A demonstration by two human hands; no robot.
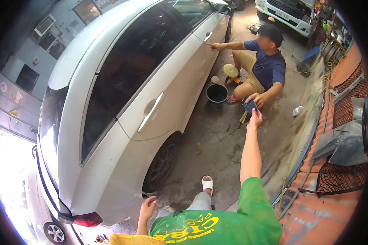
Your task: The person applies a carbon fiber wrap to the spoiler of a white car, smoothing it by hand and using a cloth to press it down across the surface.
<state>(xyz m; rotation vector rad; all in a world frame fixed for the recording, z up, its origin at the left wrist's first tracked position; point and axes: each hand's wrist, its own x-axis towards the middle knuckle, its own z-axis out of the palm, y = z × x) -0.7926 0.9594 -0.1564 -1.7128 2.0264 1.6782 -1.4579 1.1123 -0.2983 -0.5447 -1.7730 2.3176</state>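
Note:
My right hand (254, 117) grips a dark, flat rectangular pad (250, 105), which the hand (256, 98) of a seated person (268, 69) also holds. That person, in a navy shirt and cap, points with the other hand at the white car's door (184, 77). My left hand (148, 207) hangs low beside the car's rear wheel (159, 163), fingers slightly curled and apart, holding nothing. Under the shared pad is a pale yellowish item, partly hidden.
A black bucket (217, 98), a small tub (214, 80) and a yellow-padded polisher (231, 71) are beside the person. A white bottle (297, 110), hoses and rusty corrugated sheeting (298, 220) line the right edge. Another vehicle (280, 16) stands at the back.

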